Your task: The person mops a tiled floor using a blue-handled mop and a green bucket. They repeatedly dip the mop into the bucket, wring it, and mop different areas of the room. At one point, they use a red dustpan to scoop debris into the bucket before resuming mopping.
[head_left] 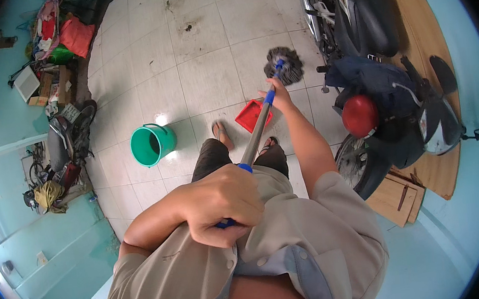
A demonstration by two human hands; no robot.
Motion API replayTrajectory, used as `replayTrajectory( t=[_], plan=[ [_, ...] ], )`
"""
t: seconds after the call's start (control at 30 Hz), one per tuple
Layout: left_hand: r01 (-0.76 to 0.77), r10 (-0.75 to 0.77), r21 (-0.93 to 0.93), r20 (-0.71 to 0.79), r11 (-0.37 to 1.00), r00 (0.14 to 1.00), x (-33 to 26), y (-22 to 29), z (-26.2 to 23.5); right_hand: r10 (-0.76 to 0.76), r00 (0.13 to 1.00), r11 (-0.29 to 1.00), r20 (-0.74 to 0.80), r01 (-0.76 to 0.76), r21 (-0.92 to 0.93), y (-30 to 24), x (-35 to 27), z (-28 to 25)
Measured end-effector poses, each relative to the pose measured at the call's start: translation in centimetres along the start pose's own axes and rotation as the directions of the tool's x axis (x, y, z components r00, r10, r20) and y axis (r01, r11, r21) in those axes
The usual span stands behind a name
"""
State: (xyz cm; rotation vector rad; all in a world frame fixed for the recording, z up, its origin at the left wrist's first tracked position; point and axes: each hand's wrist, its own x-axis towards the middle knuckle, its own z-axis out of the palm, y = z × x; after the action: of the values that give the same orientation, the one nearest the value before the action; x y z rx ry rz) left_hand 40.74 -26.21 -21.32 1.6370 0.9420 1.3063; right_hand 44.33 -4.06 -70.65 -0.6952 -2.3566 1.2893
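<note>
Mop (257, 128) slants forward-right, its head (288, 67) perhaps grounded.

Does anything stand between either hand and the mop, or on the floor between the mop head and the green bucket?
Nothing visible: the left hand and right hand both hold the mop. Between mop head and green bucket nothing visible stands; the red dustpan and left foot lie nearer the body.
</note>
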Motion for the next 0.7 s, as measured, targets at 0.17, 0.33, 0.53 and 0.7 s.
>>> replayTrajectory(
  t=[0.17,0.33,0.53,0.7],
  plan=[
    [-0.033,0.033,-0.022,-0.023,0.999,0.999,-0.9,-3.6,-8.5,0.015,0.998,1.000,0.069,-0.015,0.009,-3.0,8.6,1.3],
    [-0.129,0.129,-0.281,-0.017,0.951,0.991,-3.0,-4.0,-25.9,0.172,0.984,0.950,-0.053,-0.180,-0.254,-7.7,14.9,5.7],
    [-0.065,0.059,-0.528,-0.029,0.846,0.998,-3.5,-5.6,-41.0,0.321,0.940,0.879,-0.113,-0.340,-0.334,-11.6,17.1,8.8],
    [0.008,0.079,-0.610,0.115,0.792,0.990,-0.8,-11.2,-46.1,0.424,0.900,0.812,-0.096,-0.425,-0.399,-8.1,15.0,7.4]
  ],
)
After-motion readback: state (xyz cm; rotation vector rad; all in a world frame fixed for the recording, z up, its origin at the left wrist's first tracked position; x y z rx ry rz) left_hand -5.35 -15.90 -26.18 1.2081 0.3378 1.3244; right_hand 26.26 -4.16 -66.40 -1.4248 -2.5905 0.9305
